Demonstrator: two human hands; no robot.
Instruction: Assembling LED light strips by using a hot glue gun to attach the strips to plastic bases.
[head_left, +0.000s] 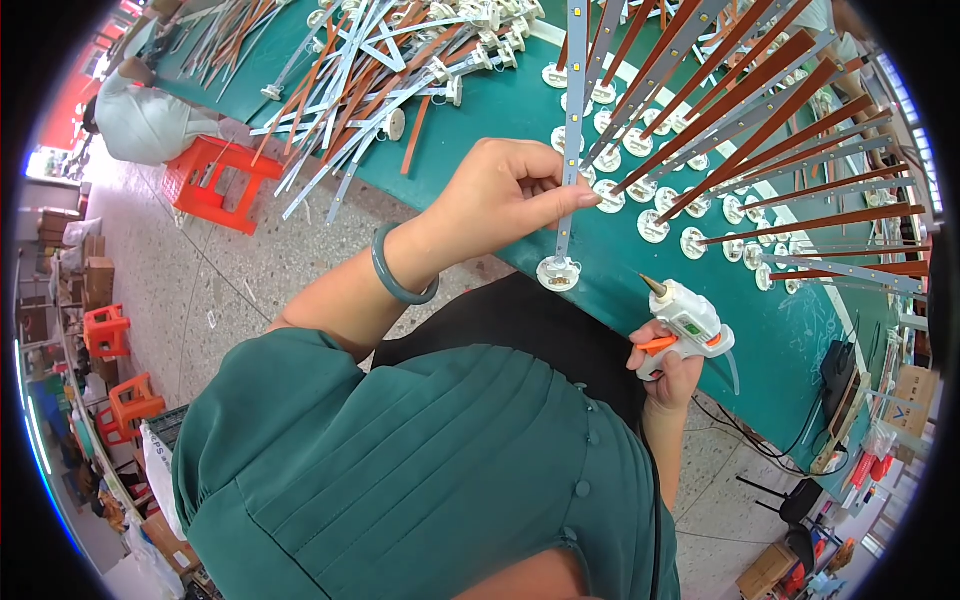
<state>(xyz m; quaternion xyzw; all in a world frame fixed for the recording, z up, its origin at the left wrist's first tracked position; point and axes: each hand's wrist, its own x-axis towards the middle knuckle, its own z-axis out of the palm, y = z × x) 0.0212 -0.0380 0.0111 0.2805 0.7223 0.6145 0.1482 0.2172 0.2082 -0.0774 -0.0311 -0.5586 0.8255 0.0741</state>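
Left hand fingers pinch thin LED strip mid-length; light, bendy, grip edges. Right hand fingers wrap glue gun.

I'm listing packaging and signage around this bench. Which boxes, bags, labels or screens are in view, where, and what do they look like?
Cardboard box: right edge of the green table, tan, a dark mark printed on its side.
Cardboard box: floor, lower right, brown, flaps closed.
Stacked cartons: floor, far left, brown, blurred.
White sack: floor by the person's left elbow, bulging, small print on it.
No screens or signs can be made out.
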